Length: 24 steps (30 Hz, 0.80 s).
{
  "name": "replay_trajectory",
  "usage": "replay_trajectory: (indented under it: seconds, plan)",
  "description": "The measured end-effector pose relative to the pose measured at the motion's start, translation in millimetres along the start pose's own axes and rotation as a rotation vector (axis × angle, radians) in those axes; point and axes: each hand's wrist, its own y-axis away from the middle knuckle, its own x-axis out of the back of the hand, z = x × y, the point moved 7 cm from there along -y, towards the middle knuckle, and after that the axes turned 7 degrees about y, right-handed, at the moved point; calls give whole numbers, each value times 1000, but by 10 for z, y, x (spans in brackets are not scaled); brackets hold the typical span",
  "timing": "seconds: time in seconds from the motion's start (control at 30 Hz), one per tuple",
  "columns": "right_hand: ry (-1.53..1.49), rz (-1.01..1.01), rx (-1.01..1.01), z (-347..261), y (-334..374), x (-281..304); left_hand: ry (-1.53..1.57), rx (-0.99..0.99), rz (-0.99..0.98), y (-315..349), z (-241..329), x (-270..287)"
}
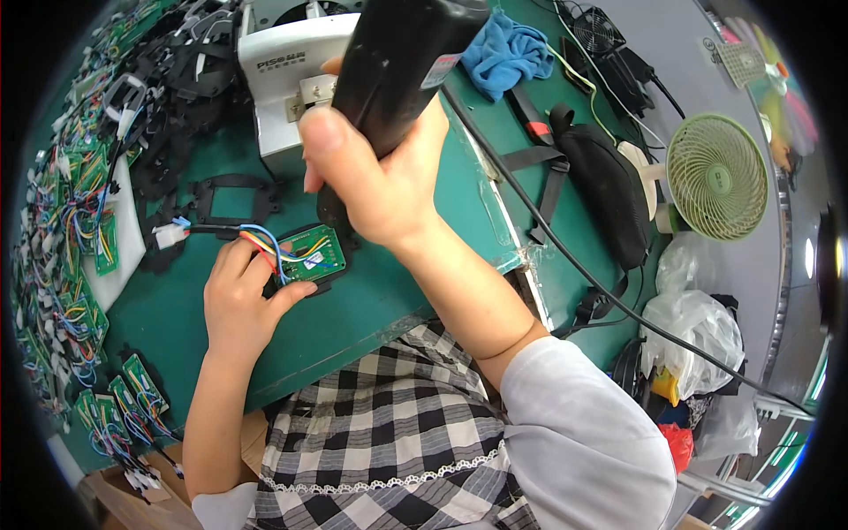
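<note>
Holding green circuit board (309,252) by its left and near edges in left grip (243,296); clasping black tool (397,71) in right grip (387,190), near board's far edge.

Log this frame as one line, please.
left hand: holds green circuit board | right hand: grips black handheld tool | nearby: white machine, blue cloth

From afar, I saw the left hand (247,296) pinching low over the tabletop (375,283), the right hand (380,190) clenched higher above it.
</note>
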Motion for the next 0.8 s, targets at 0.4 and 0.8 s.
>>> replay_trajectory:
  seconds: [0.4,0.8]
  plan:
    - [187,299,384,-879,-447,176,91,42,-19,52,-177,26]
    - [181,152,495,-609,-489,-30,86,15,17,67,-190,33]
